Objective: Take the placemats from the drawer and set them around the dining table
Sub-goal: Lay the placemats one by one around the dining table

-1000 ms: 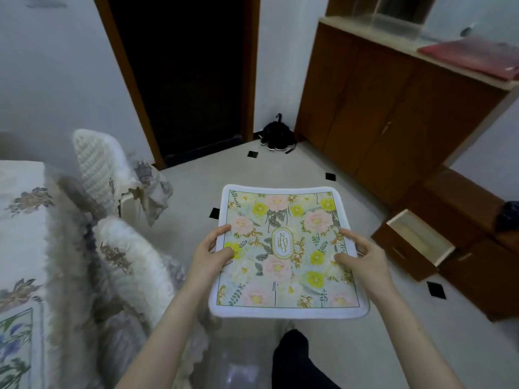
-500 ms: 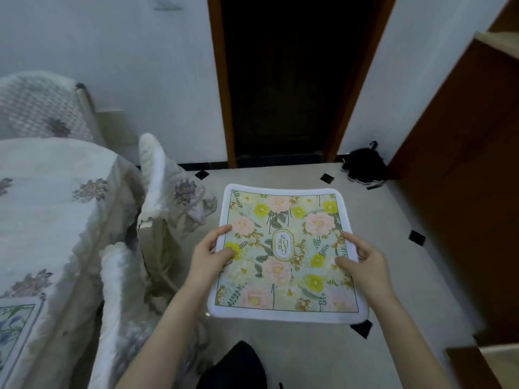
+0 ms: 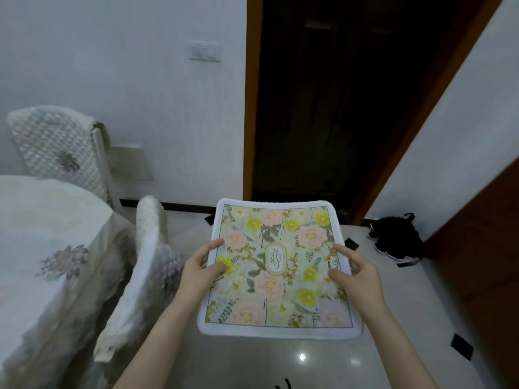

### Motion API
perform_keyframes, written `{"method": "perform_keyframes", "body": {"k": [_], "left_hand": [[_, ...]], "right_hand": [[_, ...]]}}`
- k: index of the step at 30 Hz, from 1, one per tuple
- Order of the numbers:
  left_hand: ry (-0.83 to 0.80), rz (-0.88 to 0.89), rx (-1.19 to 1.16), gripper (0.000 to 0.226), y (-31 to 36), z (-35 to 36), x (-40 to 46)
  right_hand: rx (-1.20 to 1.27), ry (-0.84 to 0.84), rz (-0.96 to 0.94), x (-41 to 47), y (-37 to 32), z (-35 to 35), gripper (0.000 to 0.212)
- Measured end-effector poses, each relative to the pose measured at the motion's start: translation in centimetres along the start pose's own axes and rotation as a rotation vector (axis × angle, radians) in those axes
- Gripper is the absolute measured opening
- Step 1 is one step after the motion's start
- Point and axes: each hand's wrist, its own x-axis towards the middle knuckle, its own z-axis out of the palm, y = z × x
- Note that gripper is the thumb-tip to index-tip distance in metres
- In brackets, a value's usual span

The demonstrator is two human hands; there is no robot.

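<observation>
Mat (image 3: 278, 265), mid-frame, looks light and floppy, so your left hand (image 3: 200, 269) and right hand (image 3: 355, 273) pinch its side edges, thumbs on top.

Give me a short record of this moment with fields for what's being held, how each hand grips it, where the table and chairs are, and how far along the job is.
held item: square floral placemat with white border, roughly flat, over the floor
left hand: grips the mat's left edge, thumb on top
right hand: grips the mat's right edge, thumb on top
table: white floral-cloth dining table at left
chairs: two white-covered chairs beside the table
doorway: dark wood-framed doorway ahead
floor: black shoes by the wall
progress: mat not yet on the table
</observation>
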Motion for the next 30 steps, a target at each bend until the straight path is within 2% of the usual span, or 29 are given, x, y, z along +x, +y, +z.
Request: {"method": "perform_keyframes", "body": {"k": [9,19,30], "left_hand": [[0.158,-0.008,-0.047,0.046,4.2,2.4,13.2],[0.504,-0.023,-0.127,0.047,9.1,3.8,27.1],[0.871,-0.026,-0.231,0.048,10.8,-1.9,34.1]], "right_hand": [[-0.035,-0.119,-0.015,17.7,-3.5,4.5,0.05],[-0.085,-0.461,-0.045,40.1,-9.3,12.8,0.052],[-0.15,-0.823,-0.06,51.0,-13.5,28.8,0.055]]}}
